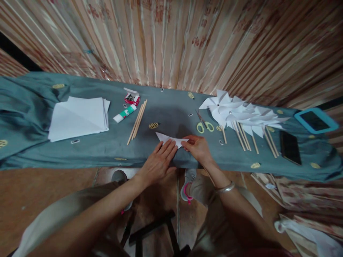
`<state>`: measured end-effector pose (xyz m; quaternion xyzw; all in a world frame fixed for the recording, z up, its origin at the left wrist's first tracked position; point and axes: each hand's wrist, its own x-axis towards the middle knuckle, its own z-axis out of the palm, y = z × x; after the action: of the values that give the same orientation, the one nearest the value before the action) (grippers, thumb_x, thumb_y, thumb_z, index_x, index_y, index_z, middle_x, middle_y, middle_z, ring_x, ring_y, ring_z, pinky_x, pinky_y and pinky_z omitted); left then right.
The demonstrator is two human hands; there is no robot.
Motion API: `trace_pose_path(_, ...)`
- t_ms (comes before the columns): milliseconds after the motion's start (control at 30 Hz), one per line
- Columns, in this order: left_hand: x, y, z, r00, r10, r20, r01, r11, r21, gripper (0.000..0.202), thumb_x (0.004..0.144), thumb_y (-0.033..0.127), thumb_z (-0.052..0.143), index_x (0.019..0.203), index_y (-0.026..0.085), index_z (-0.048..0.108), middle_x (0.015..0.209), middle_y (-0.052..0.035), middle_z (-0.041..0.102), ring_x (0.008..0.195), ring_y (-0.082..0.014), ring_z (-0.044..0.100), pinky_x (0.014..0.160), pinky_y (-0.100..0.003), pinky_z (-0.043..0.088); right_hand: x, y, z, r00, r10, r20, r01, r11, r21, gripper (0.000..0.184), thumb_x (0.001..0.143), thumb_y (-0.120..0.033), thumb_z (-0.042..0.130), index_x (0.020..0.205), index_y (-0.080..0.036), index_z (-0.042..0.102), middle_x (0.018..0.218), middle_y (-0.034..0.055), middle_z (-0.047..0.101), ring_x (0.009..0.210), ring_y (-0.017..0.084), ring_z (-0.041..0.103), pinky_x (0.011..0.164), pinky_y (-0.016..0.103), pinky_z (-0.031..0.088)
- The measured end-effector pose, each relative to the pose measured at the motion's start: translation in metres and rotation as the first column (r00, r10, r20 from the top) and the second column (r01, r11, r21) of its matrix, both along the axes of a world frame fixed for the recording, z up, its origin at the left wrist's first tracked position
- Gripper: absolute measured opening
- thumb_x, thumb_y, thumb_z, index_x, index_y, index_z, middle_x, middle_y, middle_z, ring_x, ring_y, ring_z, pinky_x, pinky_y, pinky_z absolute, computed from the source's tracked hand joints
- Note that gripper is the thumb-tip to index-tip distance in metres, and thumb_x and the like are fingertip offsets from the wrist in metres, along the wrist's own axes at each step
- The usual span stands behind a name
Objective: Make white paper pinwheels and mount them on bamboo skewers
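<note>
A folded white paper triangle lies near the front edge of the table covered in a grey-blue cloth. My left hand lies flat on the paper's near part, fingers stretched out and pressing it down. My right hand pinches the paper's right corner between thumb and fingers. A silver bangle sits on my right wrist.
A stack of white paper lies at the left. A glue stick, a small red box and wooden sticks are left of centre. Yellow-handled scissors, finished paper pinwheels, a black phone and a blue-cased device lie at the right.
</note>
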<state>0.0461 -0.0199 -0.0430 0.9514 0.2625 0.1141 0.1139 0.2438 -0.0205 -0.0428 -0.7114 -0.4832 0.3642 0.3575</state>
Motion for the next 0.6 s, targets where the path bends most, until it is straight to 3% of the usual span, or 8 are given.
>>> trace_pose_path(167,-0.002,0.001,0.000,0.997,0.033,-0.074,-0.030,0.999,0.039,0.070,0.084,0.041,0.061,0.143,0.011,0.036,0.151,-0.0211,0.033,0.142,-0.0371,0.024,0.113,-0.052,0.025,0.001,0.000,0.009,0.982,0.037,0.183,-0.035,0.999,-0.018,0.023,0.073,-0.026,0.065,0.095,-0.019,0.067,0.062,-0.0008,0.068,0.057,0.014,0.065,0.060,0.026,0.051)
trace_pose_path(367,-0.006,0.004,-0.001,0.995,0.076,-0.064,-0.073,0.997,0.040,0.065,0.085,0.041,0.060,0.143,0.022,0.038,0.151,-0.0194,0.034,0.142,-0.0370,0.025,0.111,-0.055,0.025,0.001,0.000,0.010,0.979,0.041,0.201,-0.035,0.999,-0.033,0.022,0.074,-0.027,0.065,0.095,-0.018,0.066,0.062,-0.0009,0.068,0.057,0.015,0.065,0.061,0.027,0.051)
trace_pose_path(600,-0.019,0.019,-0.006,0.988,0.153,-0.021,-0.154,0.988,0.000,0.080,0.084,0.054,0.054,0.140,0.000,0.035,0.147,-0.0289,0.034,0.140,-0.0371,0.027,0.113,-0.053,0.023,0.003,0.002,0.004,0.988,0.040,0.150,-0.040,0.999,-0.005,0.018,0.073,-0.026,0.065,0.090,-0.019,0.065,0.060,-0.0023,0.067,0.057,0.014,0.065,0.058,0.025,0.051)
